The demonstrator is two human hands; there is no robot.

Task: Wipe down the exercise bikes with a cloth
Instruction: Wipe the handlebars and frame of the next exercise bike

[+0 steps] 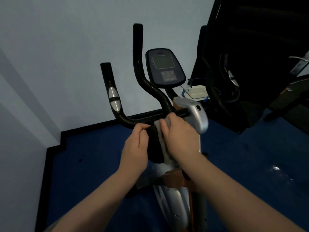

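both hands grip the grey cloth (164,144) at the handlebar (133,120): left hand (135,146) pinches one edge, right hand (178,134) bunches it, likely to wrap the bar.

Both forearms bare; no sleeves, rings or watch show.

Matt black foam handlebar (132,120), glossy silver plastic shroud (199,114), soft grey-and-black cloth (158,144).

Open air left of the handlebar (127,120) toward the wall (66,47). Right side crowded — console (164,67) and dark machine (250,56) block passage.
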